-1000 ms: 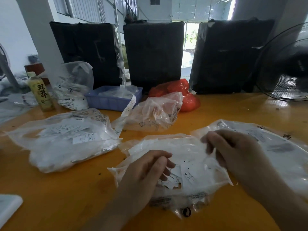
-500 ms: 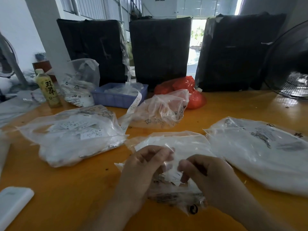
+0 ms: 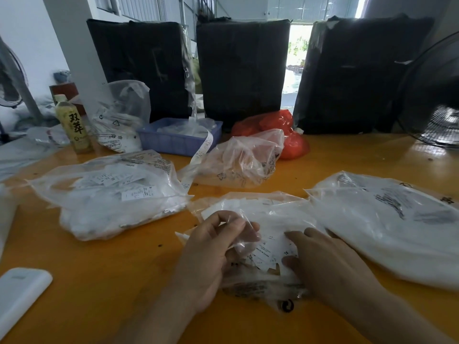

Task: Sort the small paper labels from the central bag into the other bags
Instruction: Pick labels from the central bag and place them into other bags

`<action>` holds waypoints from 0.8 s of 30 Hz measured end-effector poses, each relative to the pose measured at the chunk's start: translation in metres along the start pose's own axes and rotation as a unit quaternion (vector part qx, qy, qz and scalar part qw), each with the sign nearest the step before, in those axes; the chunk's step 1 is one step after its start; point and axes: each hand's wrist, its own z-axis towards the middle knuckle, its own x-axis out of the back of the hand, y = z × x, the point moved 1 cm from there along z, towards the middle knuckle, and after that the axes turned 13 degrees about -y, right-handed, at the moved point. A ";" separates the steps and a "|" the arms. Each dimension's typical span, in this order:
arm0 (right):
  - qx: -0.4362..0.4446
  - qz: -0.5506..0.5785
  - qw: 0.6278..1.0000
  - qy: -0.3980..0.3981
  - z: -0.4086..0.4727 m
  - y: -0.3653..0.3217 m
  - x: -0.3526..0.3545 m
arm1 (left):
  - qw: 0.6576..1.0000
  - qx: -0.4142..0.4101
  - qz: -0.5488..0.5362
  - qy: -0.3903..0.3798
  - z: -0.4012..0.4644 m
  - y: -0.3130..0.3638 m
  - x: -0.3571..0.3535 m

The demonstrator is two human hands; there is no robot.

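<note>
Right hand (image 3: pixel 320 259) has come back from the bag's far edge onto the labels (image 3: pixel 267 252).
Left hand (image 3: pixel 218 247) pinches the central bag (image 3: pixel 260 209) open; right fingers lie loosely on labels just inside, none picked yet.

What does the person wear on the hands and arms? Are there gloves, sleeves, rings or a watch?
The left hand and the right hand are bare: no gloves, and no rings show on the fingers. Both forearms are uncovered down to the picture's lower edge, with no sleeve, watch or bracelet in view. Anything worn higher up the arms is out of the picture.
</note>
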 end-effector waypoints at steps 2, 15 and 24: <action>0.003 -0.001 1.000 -0.003 0.000 0.001 0.000 | 1.000 0.008 0.014 0.004 0.000 0.000 0.000; 0.009 0.221 0.965 0.144 -0.001 0.004 0.009 | 0.998 0.048 0.049 0.003 0.000 -0.002 -0.001; 0.012 0.282 0.945 0.167 -0.007 0.010 0.016 | 0.997 0.060 0.054 0.000 -0.001 -0.001 0.000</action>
